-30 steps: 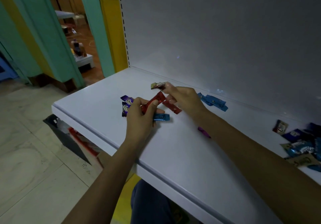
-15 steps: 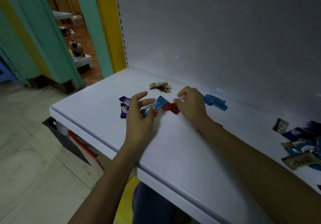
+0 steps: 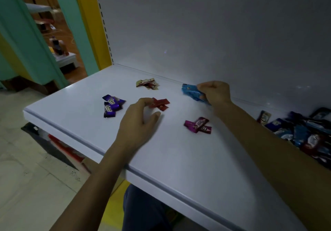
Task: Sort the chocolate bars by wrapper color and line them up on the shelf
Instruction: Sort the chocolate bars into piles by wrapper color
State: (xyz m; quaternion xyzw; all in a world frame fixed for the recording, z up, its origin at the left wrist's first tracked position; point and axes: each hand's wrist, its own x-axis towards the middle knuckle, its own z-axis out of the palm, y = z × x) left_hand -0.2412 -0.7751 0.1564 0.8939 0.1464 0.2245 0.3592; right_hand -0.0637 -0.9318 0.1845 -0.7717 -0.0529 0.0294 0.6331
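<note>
Head view: I see the white shelf [image 3: 179, 159] with small wrapped chocolate bars grouped by colour. Purple pair [image 3: 112, 105] at left, crossed; gold-brown pair [image 3: 147, 84] near the back; red pair [image 3: 160, 103] centre, crossed; magenta pair [image 3: 198, 125] toward the right; mixed unsorted pile [image 3: 304, 132] at far right. My right hand [image 3: 215, 91] is closed around the light blue bars [image 3: 192, 93] near the back wall. My left hand [image 3: 141, 121] has fingers loosely apart, fingertips at the red pair.

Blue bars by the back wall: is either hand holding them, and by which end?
The right hand pinches the blue bars at their right end. The left hand holds nothing.
</note>
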